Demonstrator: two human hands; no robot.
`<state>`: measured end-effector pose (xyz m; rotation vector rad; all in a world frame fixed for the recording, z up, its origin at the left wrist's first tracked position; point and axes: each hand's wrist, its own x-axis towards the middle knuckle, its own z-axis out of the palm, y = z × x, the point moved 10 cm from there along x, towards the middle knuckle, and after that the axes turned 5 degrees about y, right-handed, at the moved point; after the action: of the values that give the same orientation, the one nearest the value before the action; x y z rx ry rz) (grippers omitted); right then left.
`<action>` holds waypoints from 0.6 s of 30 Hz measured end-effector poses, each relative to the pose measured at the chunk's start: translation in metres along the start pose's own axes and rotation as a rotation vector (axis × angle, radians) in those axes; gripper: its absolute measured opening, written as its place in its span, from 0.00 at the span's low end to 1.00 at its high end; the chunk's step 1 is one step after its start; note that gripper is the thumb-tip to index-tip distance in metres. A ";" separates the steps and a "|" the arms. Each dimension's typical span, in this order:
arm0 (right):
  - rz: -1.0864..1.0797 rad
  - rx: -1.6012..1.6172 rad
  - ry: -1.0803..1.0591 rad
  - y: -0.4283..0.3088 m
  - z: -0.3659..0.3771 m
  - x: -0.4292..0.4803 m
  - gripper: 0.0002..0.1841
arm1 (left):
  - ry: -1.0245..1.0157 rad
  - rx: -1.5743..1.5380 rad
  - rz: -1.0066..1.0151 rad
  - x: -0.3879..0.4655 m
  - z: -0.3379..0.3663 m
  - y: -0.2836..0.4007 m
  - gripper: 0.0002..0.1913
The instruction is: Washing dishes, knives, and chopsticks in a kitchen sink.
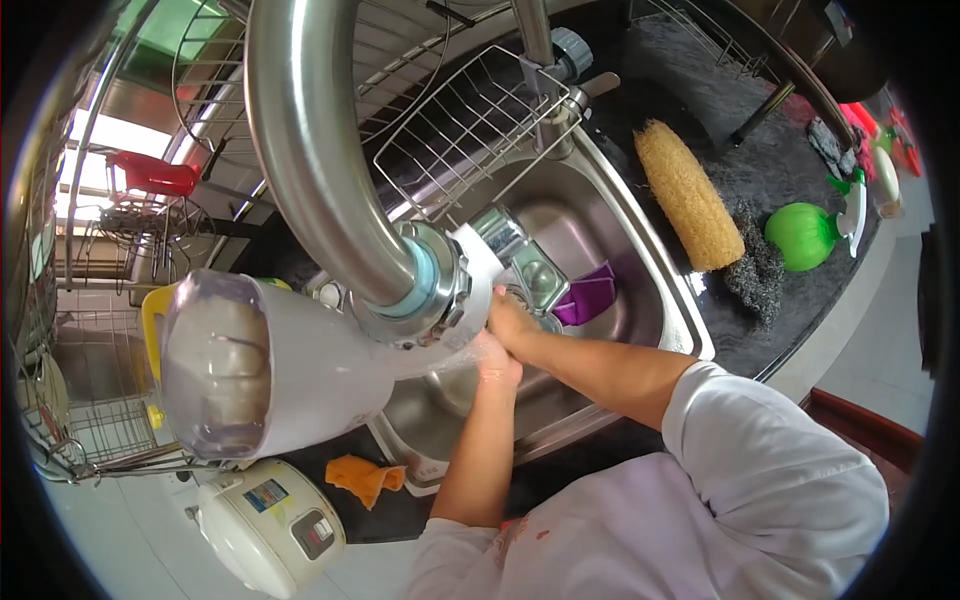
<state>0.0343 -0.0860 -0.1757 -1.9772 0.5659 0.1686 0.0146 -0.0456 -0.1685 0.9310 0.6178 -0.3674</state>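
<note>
My left hand [497, 357] and my right hand [513, 324] are together over the stainless steel sink [577, 206], touching each other. Water runs onto my left hand and wrist from the tap's filter attachment [319, 364]. That filter and its collar hide most of my fingers, so whether anything is between them cannot be told. Just beyond my right hand, clear glass containers [538, 276] lie in the basin. A purple cloth [589, 294] rests beside them on the sink floor.
The thick metal spout [304, 142] arches close in front of me. A wire rack [472, 131] hangs over the sink's far side. On the right counter are a loofah [686, 195], a metal scourer [754, 266] and a green spray bottle [802, 234]. An orange cloth [364, 480] lies near a rice cooker [274, 525].
</note>
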 end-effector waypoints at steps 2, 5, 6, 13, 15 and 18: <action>-0.009 -0.199 -0.218 -0.018 0.022 -0.023 0.24 | 0.109 0.134 0.245 0.018 -0.047 0.013 0.45; 0.060 -0.073 -0.287 -0.002 0.013 -0.018 0.26 | -0.055 -0.045 -0.002 0.009 -0.012 0.005 0.47; 0.169 0.194 -0.244 0.010 0.024 -0.007 0.25 | -0.061 -0.074 0.012 0.019 -0.018 -0.002 0.46; 0.180 0.011 -0.164 0.020 0.036 0.002 0.22 | 0.020 -0.134 -0.002 0.017 -0.030 0.012 0.41; -0.053 0.160 0.268 0.006 0.016 -0.013 0.20 | -0.003 -0.100 -0.016 0.013 -0.014 0.011 0.41; -0.034 0.012 -0.098 0.030 0.027 0.017 0.21 | -0.040 -0.093 -0.029 0.013 -0.009 -0.004 0.38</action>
<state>0.0385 -0.0787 -0.2184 -1.9537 0.4682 0.2388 0.0194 -0.0403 -0.1834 0.8245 0.6074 -0.3794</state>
